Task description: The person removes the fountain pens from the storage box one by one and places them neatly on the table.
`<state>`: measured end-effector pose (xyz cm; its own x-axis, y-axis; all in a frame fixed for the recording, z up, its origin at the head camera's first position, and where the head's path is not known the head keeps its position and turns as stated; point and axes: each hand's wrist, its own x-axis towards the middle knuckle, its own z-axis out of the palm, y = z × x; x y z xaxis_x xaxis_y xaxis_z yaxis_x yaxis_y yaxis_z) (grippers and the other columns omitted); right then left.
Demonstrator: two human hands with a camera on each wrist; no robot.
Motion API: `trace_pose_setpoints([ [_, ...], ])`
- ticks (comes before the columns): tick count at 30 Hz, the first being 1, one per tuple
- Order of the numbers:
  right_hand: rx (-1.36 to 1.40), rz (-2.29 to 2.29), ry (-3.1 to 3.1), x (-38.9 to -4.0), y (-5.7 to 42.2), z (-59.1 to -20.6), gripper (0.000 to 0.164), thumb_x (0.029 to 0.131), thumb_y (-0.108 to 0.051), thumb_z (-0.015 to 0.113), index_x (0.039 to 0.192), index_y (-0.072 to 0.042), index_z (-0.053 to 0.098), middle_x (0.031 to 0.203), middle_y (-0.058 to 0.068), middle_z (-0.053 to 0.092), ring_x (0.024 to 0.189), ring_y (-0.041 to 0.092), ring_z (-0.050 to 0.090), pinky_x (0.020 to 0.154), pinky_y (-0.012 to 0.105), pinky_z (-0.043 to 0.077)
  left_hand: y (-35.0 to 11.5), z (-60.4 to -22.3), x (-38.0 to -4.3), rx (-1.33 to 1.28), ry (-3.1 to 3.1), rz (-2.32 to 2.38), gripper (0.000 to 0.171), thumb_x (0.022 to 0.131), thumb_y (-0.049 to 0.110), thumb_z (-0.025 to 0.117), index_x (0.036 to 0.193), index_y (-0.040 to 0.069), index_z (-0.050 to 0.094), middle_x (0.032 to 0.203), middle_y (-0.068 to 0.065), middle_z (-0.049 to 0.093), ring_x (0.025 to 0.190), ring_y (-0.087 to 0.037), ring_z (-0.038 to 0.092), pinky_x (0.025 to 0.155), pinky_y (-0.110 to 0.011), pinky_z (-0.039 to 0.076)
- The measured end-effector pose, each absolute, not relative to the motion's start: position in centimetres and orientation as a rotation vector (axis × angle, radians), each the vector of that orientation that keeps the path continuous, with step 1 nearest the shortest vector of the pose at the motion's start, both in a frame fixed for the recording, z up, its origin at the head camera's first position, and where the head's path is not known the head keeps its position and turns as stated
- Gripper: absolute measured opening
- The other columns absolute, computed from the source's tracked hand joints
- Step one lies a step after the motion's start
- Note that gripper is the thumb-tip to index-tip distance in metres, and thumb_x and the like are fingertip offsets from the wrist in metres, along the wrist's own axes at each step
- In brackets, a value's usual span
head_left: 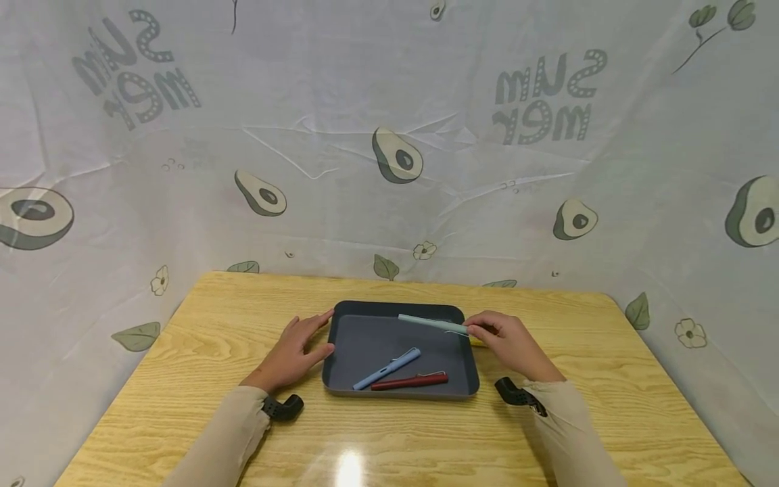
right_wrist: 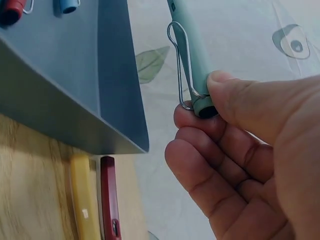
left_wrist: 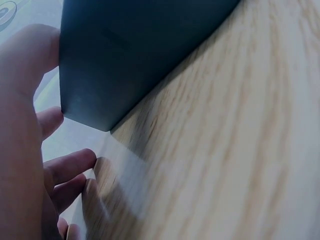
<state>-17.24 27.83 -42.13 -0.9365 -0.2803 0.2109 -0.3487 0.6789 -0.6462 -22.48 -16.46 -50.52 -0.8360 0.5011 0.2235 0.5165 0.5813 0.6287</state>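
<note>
Green pen (head_left: pixel 433 323) held, two pens (head_left: pixel 386 369) (head_left: pixel 410 382) in tray (head_left: pixel 365 338)

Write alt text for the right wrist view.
A right hand pinches the end of a pale green pen. A gray tray holds a red pen and a blue pen; a yellow pen and a maroon pen lie outside it.

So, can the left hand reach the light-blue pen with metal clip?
Probably yes: the left hand is at the dark-grey rectangular tray's rim, and the light-blue pen inside lies uncovered.
</note>
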Motion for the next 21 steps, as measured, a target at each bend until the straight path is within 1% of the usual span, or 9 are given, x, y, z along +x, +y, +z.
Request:
trace_pose_setpoints([
  [4, 0.481, 1.146, -2.793, -17.3, 28.5, -42.2, 0.017, 0.104, -0.018, 0.064, 0.115, -0.013, 0.076, 0.105, 0.003, 0.072, 0.081, 0.032, 0.064, 0.065, 0.026, 0.051, -16.5, -50.7, -22.5, -0.894, -2.776, -1.103, 0.073, 0.103, 0.047, 0.062, 0.165, 0.026, 0.031, 0.159, -0.009, 0.046, 0.149, -0.034, 0.039, 0.127, -0.059, 0.007],
  [13, 0.384, 1.148, -2.783, -17.3, 30.1, -41.6, 0.017, 0.104, -0.019, 0.064, 0.114, -0.012, 0.077, 0.102, 0.004, 0.073, 0.086, 0.032, 0.070, 0.067, 0.031, 0.057, -16.4, -50.7, -22.5, -0.898, -2.761, -1.093, 0.073, 0.103, 0.046, 0.063, 0.165, 0.024, 0.031, 0.159, -0.010, 0.046, 0.148, -0.035, 0.041, 0.126, -0.061, 0.008],
  [16, 0.363, 1.151, -2.787, -17.3, 30.6, -41.5, 0.019, 0.105, -0.018, 0.063, 0.116, -0.011, 0.076, 0.104, 0.006, 0.073, 0.088, 0.033, 0.070, 0.069, 0.033, 0.059, -16.4, -50.7, -22.5, -0.904, -2.752, -1.094, 0.073, 0.103, 0.045, 0.063, 0.165, 0.023, 0.032, 0.159, -0.011, 0.046, 0.147, -0.036, 0.042, 0.125, -0.063, 0.008],
  [19, 0.339, 1.153, -2.786, -17.2, 31.2, -41.5, 0.021, 0.106, -0.018, 0.061, 0.118, -0.009, 0.075, 0.107, 0.008, 0.073, 0.092, 0.033, 0.071, 0.075, 0.038, 0.062, -16.4, -50.7, -22.6, -0.904, -2.752, -1.101, 0.073, 0.103, 0.044, 0.063, 0.165, 0.022, 0.032, 0.159, -0.011, 0.046, 0.148, -0.036, 0.041, 0.125, -0.063, 0.008],
  [21, 0.318, 1.136, -2.786, -17.1, 31.6, -41.5, 0.022, 0.107, -0.017, 0.059, 0.120, -0.008, 0.074, 0.109, 0.009, 0.072, 0.091, 0.034, 0.071, 0.075, 0.037, 0.061, -16.4, -50.7, -22.5, -0.904, -2.752, -1.105, 0.073, 0.103, 0.044, 0.063, 0.165, 0.022, 0.032, 0.159, -0.011, 0.046, 0.148, -0.036, 0.040, 0.126, -0.063, 0.008],
])
